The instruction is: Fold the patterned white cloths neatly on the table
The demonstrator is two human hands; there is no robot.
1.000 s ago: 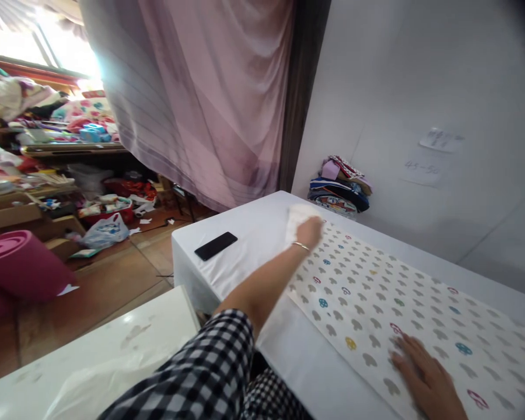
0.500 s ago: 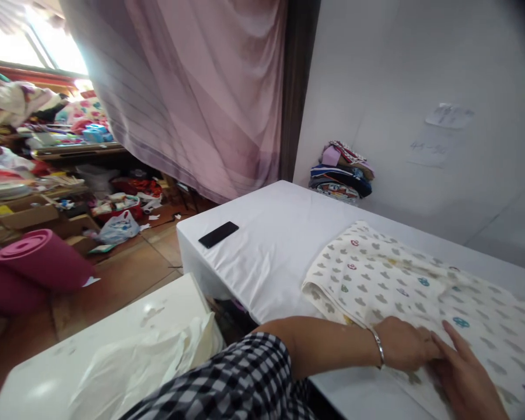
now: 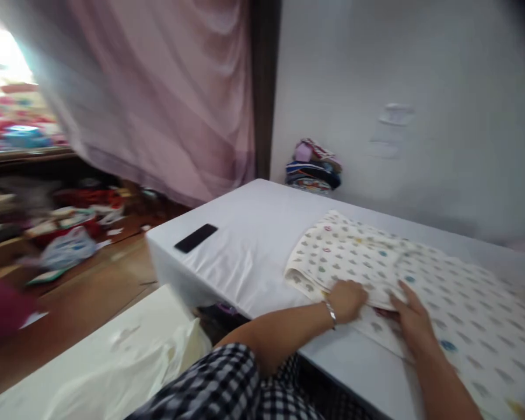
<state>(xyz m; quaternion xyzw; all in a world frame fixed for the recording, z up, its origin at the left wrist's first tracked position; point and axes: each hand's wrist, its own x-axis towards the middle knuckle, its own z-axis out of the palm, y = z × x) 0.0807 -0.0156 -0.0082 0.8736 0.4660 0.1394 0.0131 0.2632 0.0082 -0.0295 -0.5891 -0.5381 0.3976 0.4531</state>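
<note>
A white cloth (image 3: 354,251) printed with grey, red and blue motifs lies folded on the white-covered table. My left hand (image 3: 347,300), with a silver bracelet at the wrist, is closed on the cloth's near folded edge, fingers curled over it. To its right, my right hand (image 3: 413,318) takes the same edge between thumb and fingers. Between the hands the upper layer is slightly raised, with a dark reddish gap under it. Some fingertips are hidden by the fabric.
A black phone (image 3: 196,238) lies near the left edge of the white table (image 3: 262,204). Stacked fabrics (image 3: 312,169) stand by the wall. Crumpled pale cloth (image 3: 114,379) covers part of a lower white surface (image 3: 91,350). A pink curtain (image 3: 179,105) hangs behind.
My view has swung right. My hands, crossed close together before, are now apart, the right farther right and the left on the folded edge. The near edge is now lifted between them.
</note>
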